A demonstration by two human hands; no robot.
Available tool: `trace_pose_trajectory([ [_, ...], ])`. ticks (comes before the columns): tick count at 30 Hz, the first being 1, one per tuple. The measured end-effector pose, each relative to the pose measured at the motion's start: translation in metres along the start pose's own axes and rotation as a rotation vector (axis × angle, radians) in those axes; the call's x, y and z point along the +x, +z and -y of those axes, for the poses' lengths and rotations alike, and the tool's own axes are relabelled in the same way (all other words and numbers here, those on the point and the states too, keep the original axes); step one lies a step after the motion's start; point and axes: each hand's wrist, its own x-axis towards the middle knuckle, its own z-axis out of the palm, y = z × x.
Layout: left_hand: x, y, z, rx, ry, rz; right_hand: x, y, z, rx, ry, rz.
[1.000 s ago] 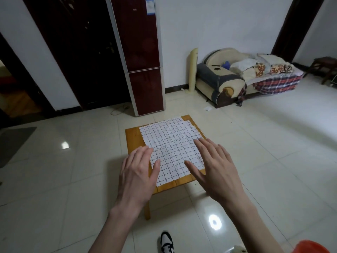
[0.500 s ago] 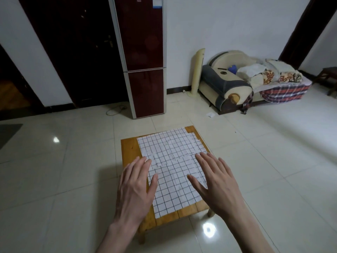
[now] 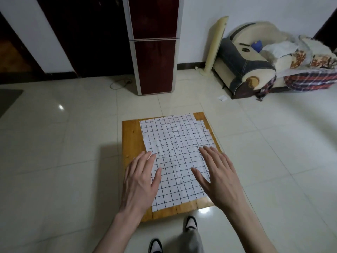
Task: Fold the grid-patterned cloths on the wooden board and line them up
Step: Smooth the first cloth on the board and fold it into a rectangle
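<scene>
Near cloth: a white cloth with a black grid (image 3: 177, 181) lies flat on the near half of the wooden board (image 3: 131, 143), its far edge meeting the second cloth.
Far cloth: another grid-patterned cloth (image 3: 175, 134) covers the far half of the board, slightly creased; whether it overlaps the near one or just abuts it is hard to tell.
Board: a bare strip of wood shows along the left side and the near edge, plus a small patch at the far right corner.
Left hand: the left hand (image 3: 139, 181) is palm down over the left edge of the near cloth, fingers straight and close together, pointing away from the person, thumb spread onto the grid; it grasps nothing.
Right hand: the right hand (image 3: 221, 178) is palm down over the right edge of the same cloth, fingers extended and slightly fanned, thumb angled inward; it too grips nothing.
Forearms: both reach in from the bottom of the view, angled toward each other.
Surroundings: pale tiled floor (image 3: 63, 161); a dark red refrigerator (image 3: 155, 46) and a sofa (image 3: 255, 61) stand by the far wall.
</scene>
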Motion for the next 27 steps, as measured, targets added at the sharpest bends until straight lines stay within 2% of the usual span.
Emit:
trace_pose_trajectory([
  [10, 0.031, 0.071, -0.001, -0.048, -0.126, 0.01, 0.058, 0.055, -0.072, 0.073, -0.096, 0.077],
  [19, 0.049, 0.137, -0.009, -0.022, -0.282, 0.057, 0.094, 0.114, -0.117, 0.124, -0.22, 0.264],
  [27, 0.053, 0.173, 0.001, -0.044, -0.289, 0.103, 0.099, 0.157, -0.131, 0.171, -0.223, 0.323],
])
